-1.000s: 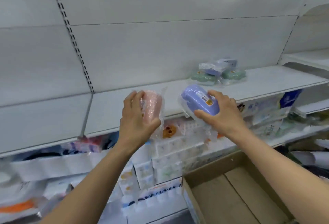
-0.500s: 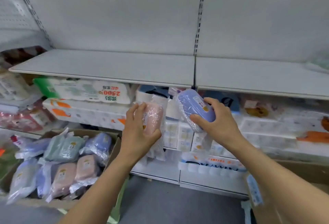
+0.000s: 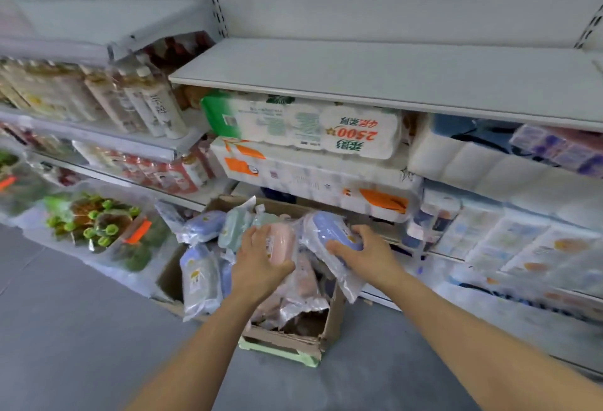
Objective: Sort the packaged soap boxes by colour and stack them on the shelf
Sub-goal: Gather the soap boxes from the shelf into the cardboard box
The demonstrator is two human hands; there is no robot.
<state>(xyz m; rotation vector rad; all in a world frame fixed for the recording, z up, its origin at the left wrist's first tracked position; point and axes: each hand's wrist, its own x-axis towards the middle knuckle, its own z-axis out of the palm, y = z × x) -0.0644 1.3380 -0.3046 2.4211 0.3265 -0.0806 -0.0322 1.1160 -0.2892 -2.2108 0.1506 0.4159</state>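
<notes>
My left hand (image 3: 257, 257) grips a pink soap box (image 3: 281, 242) in clear wrap. My right hand (image 3: 362, 255) grips a purple soap box (image 3: 329, 232) in the same wrap. Both hands hover over an open cardboard box (image 3: 293, 339) on the floor. Inside it lie several wrapped soap boxes, among them a purple one (image 3: 199, 275), another purple one (image 3: 205, 224), a green one (image 3: 235, 226) and pink ones (image 3: 305, 283). The bare white shelf (image 3: 375, 74) runs above, at upper right.
Toilet-paper packs (image 3: 310, 126) fill the shelf under the bare one. Bottles (image 3: 143, 104) line the left shelves. A clear bag of green-capped items (image 3: 94, 221) lies on the floor at left. Grey floor (image 3: 65, 329) spreads at lower left.
The view has swung left and down from the shelf to the cardboard box on the floor. Both hands have dropped over it, still holding the pink and purple soap boxes.
</notes>
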